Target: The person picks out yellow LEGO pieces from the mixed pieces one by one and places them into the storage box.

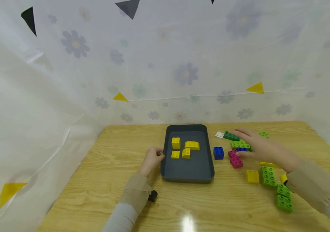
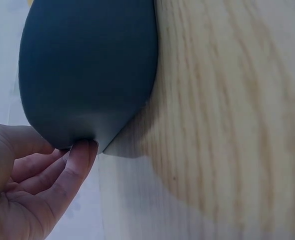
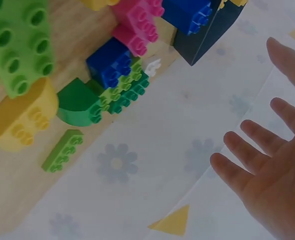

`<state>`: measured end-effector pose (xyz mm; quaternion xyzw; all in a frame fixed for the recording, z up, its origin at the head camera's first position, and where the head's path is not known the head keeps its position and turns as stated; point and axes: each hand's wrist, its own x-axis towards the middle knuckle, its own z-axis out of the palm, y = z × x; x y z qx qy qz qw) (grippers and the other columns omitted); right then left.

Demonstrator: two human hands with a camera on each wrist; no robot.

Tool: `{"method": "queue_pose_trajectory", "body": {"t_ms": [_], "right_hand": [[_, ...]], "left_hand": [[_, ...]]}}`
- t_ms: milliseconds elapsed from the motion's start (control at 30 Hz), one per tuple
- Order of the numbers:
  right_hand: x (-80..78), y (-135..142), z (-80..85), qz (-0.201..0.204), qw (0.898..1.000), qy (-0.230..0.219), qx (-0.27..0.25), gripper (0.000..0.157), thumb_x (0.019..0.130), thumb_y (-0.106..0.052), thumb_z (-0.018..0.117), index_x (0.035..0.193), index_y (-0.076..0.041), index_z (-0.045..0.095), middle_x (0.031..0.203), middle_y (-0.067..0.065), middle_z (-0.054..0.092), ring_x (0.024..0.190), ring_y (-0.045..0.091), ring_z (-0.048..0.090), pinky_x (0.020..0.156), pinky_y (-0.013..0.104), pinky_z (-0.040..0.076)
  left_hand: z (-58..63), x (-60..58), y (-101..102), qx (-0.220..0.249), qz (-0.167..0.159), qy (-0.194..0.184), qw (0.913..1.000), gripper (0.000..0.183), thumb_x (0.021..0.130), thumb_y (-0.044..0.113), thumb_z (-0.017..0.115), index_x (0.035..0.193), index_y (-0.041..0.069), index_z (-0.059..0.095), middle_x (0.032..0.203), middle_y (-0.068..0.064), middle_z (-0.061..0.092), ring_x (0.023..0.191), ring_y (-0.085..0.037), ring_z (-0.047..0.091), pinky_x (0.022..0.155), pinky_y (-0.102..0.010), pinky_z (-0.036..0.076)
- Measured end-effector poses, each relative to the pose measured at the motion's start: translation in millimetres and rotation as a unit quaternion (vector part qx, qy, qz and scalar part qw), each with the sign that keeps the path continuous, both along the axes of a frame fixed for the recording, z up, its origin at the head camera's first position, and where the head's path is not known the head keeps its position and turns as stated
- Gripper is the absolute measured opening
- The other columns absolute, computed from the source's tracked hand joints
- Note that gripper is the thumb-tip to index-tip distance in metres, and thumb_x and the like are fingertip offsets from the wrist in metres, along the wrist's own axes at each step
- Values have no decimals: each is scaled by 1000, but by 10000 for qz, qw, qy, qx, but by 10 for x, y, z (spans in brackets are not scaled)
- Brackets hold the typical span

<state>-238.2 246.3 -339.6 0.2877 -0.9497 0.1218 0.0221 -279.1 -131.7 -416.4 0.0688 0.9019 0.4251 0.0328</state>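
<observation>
A dark grey tray (image 1: 188, 172) lies on the table with several yellow bricks (image 1: 192, 145) inside. My left hand (image 1: 152, 158) pinches the tray's left edge; in the left wrist view its thumb and fingers (image 2: 80, 162) meet at the rim. Over the loose bricks on the right hovers my right hand (image 1: 257, 146), fingers spread and holding nothing. Beneath or near it are a magenta brick (image 1: 236, 159), a light green brick (image 1: 240, 145), a dark green brick (image 1: 231, 135) and a small blue brick (image 3: 110, 62). Part of the pile is hidden by that hand in the head view.
Between tray and pile stands a blue brick (image 1: 218, 153). Nearer me are a yellow brick (image 1: 252, 177) and light green bricks (image 1: 268, 176). A white brick (image 1: 219, 134) sits toward the back. A patterned curtain (image 1: 165, 80) hangs behind the wooden table (image 1: 110, 193).
</observation>
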Motion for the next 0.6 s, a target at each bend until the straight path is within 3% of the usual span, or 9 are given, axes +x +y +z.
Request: {"method": "queue_pose_trajectory", "body": {"t_ms": [167,433,600], "right_hand": [[166,132,-128,46,9998,-211,-11,69,81,-26,68,139,-7,35,139,25,29,107,43,51,78,49,48],[328,183,-373,50,9967,-804,-94,63,79,-17,70,133,0,43,132,31,37,112,49,44,76,46,50],[360,189,-487,142,9942,-1056,-150,53,78,-14,71,125,0,51,128,30,43,116,53,37,82,53,46]], "left_hand": [[-7,0,-2,18,42,-46,10000,28,86,-1,55,112,-11,59,86,-16,59,66,-17,56,58,-27,50],[-8,5,7,15,82,-56,9999,28,86,0,56,112,-11,60,86,-16,60,66,-17,56,58,-27,50],[-24,3,8,33,99,-26,9999,28,86,0,56,112,-11,59,88,-17,60,67,-18,56,58,-27,50]]}}
